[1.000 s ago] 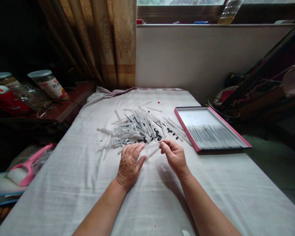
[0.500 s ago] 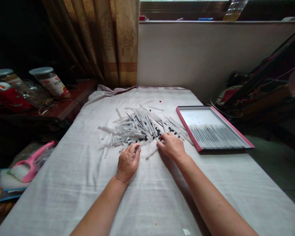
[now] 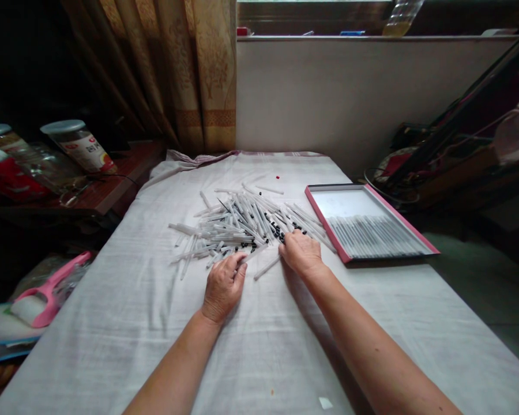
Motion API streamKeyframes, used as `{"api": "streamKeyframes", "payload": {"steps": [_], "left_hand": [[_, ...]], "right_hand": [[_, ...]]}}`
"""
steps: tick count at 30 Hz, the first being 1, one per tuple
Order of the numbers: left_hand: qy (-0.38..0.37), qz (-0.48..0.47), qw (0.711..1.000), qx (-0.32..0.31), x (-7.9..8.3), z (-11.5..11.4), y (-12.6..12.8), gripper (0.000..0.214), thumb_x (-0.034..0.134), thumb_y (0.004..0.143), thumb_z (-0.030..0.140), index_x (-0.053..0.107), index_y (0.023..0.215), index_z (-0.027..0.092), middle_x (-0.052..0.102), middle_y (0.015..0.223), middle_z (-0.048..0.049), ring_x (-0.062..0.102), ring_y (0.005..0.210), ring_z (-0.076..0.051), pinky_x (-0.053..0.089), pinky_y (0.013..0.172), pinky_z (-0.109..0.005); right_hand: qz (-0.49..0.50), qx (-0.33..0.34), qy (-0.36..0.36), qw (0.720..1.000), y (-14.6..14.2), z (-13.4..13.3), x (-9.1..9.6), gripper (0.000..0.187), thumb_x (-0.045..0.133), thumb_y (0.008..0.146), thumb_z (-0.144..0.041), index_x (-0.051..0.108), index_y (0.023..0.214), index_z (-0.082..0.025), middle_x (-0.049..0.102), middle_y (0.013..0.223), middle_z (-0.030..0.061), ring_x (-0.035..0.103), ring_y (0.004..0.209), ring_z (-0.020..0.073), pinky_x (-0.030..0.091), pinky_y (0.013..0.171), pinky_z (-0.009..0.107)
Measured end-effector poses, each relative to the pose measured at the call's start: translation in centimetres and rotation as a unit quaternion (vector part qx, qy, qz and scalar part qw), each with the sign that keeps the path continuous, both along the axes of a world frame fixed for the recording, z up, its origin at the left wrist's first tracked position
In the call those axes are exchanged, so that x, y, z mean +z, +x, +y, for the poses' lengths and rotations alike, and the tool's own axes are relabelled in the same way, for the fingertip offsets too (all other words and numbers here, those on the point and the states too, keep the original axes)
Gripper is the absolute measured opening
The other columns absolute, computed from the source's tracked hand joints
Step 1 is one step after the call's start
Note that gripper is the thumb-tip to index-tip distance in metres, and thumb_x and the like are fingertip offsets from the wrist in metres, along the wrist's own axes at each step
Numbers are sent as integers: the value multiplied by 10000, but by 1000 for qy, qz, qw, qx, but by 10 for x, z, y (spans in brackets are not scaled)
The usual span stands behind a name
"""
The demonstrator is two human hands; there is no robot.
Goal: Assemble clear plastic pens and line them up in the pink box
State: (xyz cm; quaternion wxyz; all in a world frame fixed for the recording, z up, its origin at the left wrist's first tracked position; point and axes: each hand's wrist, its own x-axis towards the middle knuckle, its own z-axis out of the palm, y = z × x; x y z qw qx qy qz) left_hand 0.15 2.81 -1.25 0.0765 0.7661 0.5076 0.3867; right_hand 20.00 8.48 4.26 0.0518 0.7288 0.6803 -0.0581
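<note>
My left hand [image 3: 224,285] is closed in a pinch round the near end of a translucent pen tube [image 3: 256,252], which points right and away from me. At the right edge of the pile, my right hand [image 3: 301,252] has its fingers curled together beside several small black caps [image 3: 277,230]. Its fingertips are partly hidden, so what they hold does not show clearly. Between my hands lies a loose frosted tube [image 3: 267,268]. Beyond them spreads a heap of thin whitish tubes [image 3: 231,222], some with dark cores.
A shallow pink-edged box [image 3: 328,230] at the right holds a row of tubes. All lie on a white cloth [image 3: 190,357]. A tiny red piece [image 3: 277,177] sits behind the heap. Pink-handled scissors [image 3: 47,300] and a lidded jar [image 3: 86,150] stand off to the left.
My right hand's fingers have drawn together near the black caps. My left hand keeps its hold on the tube. The whole view has shifted slightly.
</note>
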Motion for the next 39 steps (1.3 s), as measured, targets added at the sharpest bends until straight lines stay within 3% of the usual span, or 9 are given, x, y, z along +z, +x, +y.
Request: {"api": "streamKeyframes", "payload": {"steps": [8, 12, 16, 24, 28, 32, 35, 37, 39], "left_hand": [[12, 8, 1000, 4, -1, 0, -1, 187, 477, 954, 230, 592, 1098, 202, 726, 983, -63, 679, 888, -206, 511, 797, -332], [25, 17, 1000, 6, -1, 1, 0, 185, 469, 957, 220, 591, 1094, 193, 713, 966, -68, 662, 914, -213, 504, 831, -350], [31, 24, 999, 9, -2, 1, 0, 198, 463, 953, 212, 598, 1095, 189, 707, 964, -74, 652, 917, -221, 502, 836, -364], [9, 19, 1000, 5, -2, 1, 0, 207, 472, 935, 218, 610, 1088, 204, 712, 981, -72, 658, 933, -221, 509, 846, -363], [3, 15, 1000, 4, -2, 1, -1, 215, 471, 934, 224, 615, 1092, 212, 715, 986, -69, 660, 941, -220, 510, 850, -362], [8, 17, 1000, 12, -1, 2, -2, 213, 472, 938, 226, 616, 1094, 205, 716, 983, -72, 659, 936, -221, 508, 848, -361], [10, 10, 1000, 26, -1, 2, -3, 212, 474, 938, 225, 624, 1087, 203, 718, 978, -71, 659, 927, -219, 508, 849, -364], [10, -1, 999, 33, -2, 3, -3, 216, 475, 938, 227, 631, 1087, 209, 720, 985, -68, 661, 930, -215, 509, 863, -363], [9, -11, 999, 36, -2, 3, -4, 220, 478, 937, 232, 636, 1090, 217, 723, 993, -65, 663, 933, -209, 510, 871, -357]], "right_hand": [[4, 1, -11, 1000, 8, 1, 9, 306, 460, 885, -180, 724, 1037, -144, 718, 1036, 188, 699, 931, 288, 502, 746, 348], [52, -29, 67, 996, 32, 0, 14, 292, 473, 891, -273, 731, 1019, -226, 752, 936, 111, 702, 872, 258, 488, 720, 325], [155, -46, 149, 976, 56, 1, 5, 249, 517, 850, -274, 743, 950, -252, 761, 892, 47, 695, 837, 220, 476, 706, 291], [136, -15, 95, 986, 45, -5, -13, 179, 609, 797, -360, 757, 776, -260, 755, 805, 60, 692, 777, 260, 454, 619, 322], [108, 0, 95, 990, 44, -3, -9, 201, 583, 819, -314, 776, 799, -258, 758, 824, 89, 696, 787, 267, 467, 632, 327], [134, -38, 138, 981, 60, -1, 2, 256, 556, 838, -382, 786, 857, -272, 764, 820, 78, 706, 793, 272, 487, 661, 336], [265, -69, 260, 926, 73, -1, 11, 265, 583, 807, -396, 775, 854, -221, 766, 833, 81, 708, 779, 248, 505, 688, 329], [415, -91, 320, 847, 76, -1, 16, 285, 606, 785, -412, 752, 856, -178, 758, 799, 80, 701, 700, 211, 506, 615, 294], [551, -112, 327, 759, 74, -1, 20, 310, 627, 762, -439, 720, 838, -153, 738, 729, 66, 670, 581, 167, 457, 482, 237]]}}
